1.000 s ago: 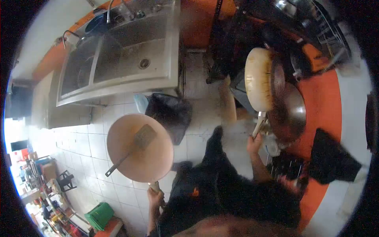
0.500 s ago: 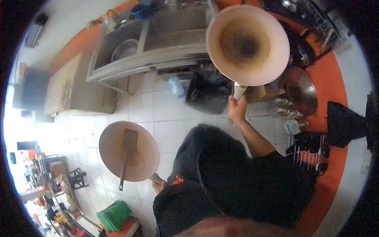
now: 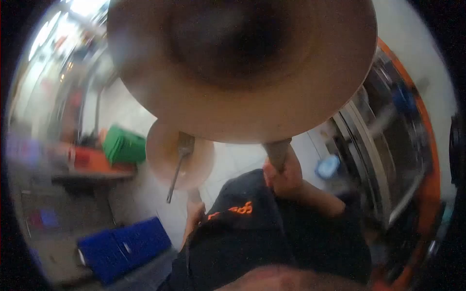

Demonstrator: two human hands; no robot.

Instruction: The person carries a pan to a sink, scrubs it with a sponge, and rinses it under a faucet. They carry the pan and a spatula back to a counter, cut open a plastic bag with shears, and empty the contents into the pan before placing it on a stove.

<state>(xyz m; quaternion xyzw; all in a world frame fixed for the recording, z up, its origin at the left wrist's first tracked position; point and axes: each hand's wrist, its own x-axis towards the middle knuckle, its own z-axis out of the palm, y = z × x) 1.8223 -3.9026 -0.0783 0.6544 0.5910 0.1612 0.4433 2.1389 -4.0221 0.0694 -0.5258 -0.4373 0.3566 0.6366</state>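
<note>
My right hand (image 3: 285, 177) is closed round the handle of a large pan (image 3: 233, 104), raised close to the camera so that it fills the upper middle of the view. Its inside is brown with a dark centre. Lower and to the left, my left hand (image 3: 195, 212) grips the handle of a second pan (image 3: 162, 162), which looks smaller. A slotted spatula (image 3: 177, 169) lies in that second pan, its handle sticking out over the near rim. The large pan hides part of the second pan's far edge.
A green folded cloth or bag (image 3: 124, 146) rests on an orange-edged surface (image 3: 92, 162) at the left. Below is a blue box-like object (image 3: 127, 247). On the right stand a metal-framed counter (image 3: 361, 150) and a blue-white container (image 3: 327, 167). White floor tiles show between.
The view has swung left, bringing the green item nearer and the blue object into sight. The right-hand pan has come up much closer to the camera. Both hands keep their pans.
</note>
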